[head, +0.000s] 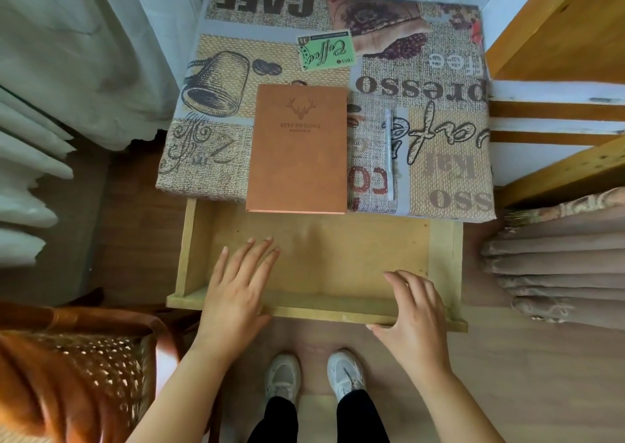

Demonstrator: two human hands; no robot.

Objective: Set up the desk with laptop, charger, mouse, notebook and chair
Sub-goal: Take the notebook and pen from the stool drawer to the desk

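While both hands are resting on the pulled-out wooden drawer (314,266), left hand (236,287) fingers spreading wide, right hand (414,310) fingers curling over front edge, brown notebook (297,148) lying on the surface (209,158).

Open drawer (338,260) left bare inside, its front rail covered by both hands, desk (449,158) top taken mid-front by notebook (297,151) and pen (389,151), rear cloth free, wicker chair (77,361) crowding the left

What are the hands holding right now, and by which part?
Nothing is lifted. Both the left hand and right hand rest on the front edge of the open drawer.
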